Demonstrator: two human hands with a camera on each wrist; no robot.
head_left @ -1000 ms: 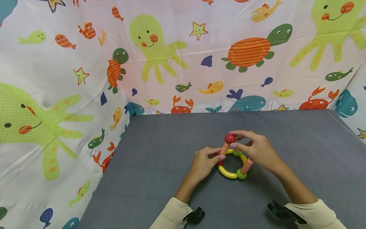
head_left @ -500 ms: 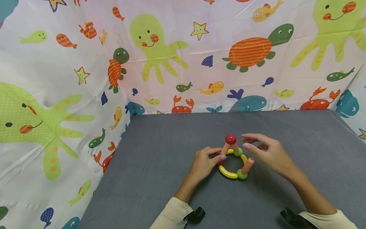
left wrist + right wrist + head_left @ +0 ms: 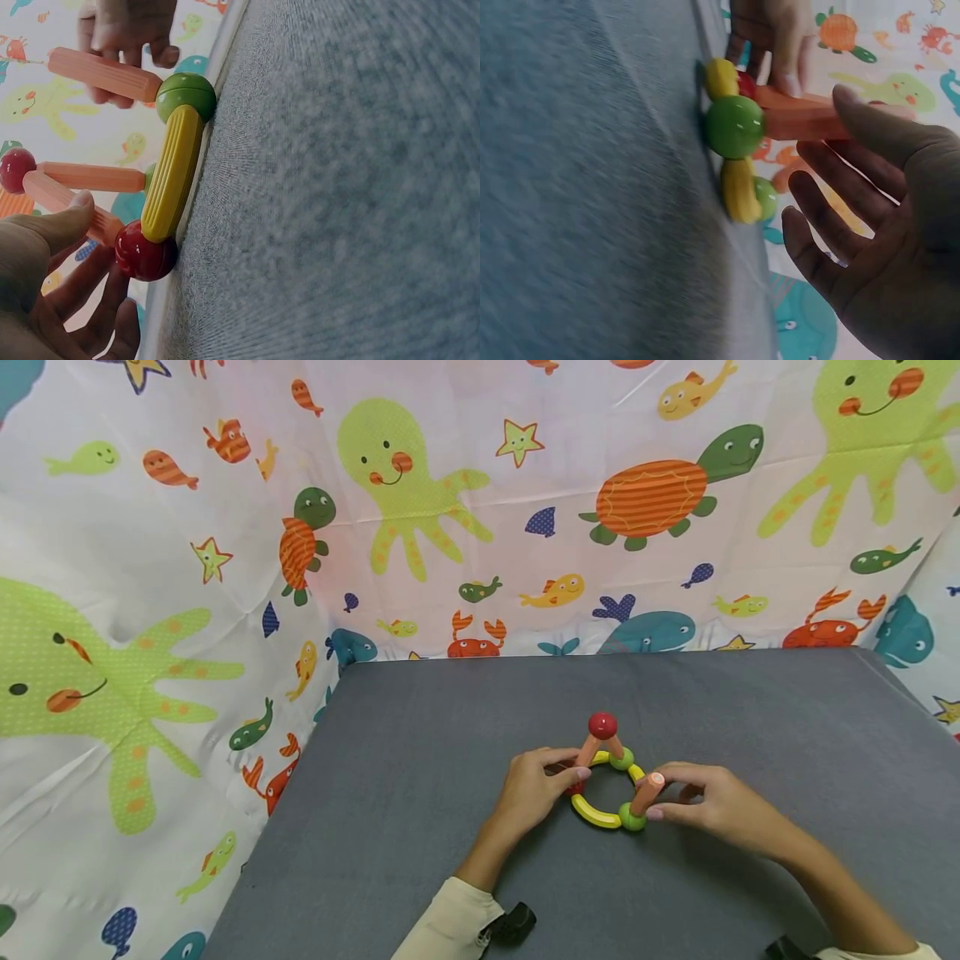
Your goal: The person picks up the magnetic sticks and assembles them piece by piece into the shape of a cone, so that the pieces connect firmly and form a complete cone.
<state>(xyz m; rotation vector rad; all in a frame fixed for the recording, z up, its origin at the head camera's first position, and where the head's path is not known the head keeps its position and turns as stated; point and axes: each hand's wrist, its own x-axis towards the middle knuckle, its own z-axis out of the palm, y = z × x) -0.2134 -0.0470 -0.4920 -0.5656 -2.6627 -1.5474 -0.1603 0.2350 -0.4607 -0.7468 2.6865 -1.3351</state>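
Note:
A toy frame of sticks and balls stands on the table. Yellow curved sticks (image 3: pixel 596 812) and balls form a ring at its base. My left hand (image 3: pixel 531 789) pinches an orange stick (image 3: pixel 56 196) rising from the lower red ball (image 3: pixel 146 251). That stick and another orange one (image 3: pixel 90 176) lean together under a red ball (image 3: pixel 603 725) at the top. My right hand (image 3: pixel 716 802) has thumb and index finger about a third orange stick (image 3: pixel 648 792), tilted up from the near green ball (image 3: pixel 632 817). Another green ball (image 3: pixel 621 759) sits on the ring's far side.
The grey table (image 3: pixel 420 735) extends around the toy on all sides. Behind and to the left hangs a white cloth (image 3: pixel 450 435) printed with sea animals. A dark wrist device (image 3: pixel 513 924) sits at the left sleeve.
My right hand has let go of the top red ball, drawn back right, then come down to the orange stick on the near green ball. The left hand has kept its grip.

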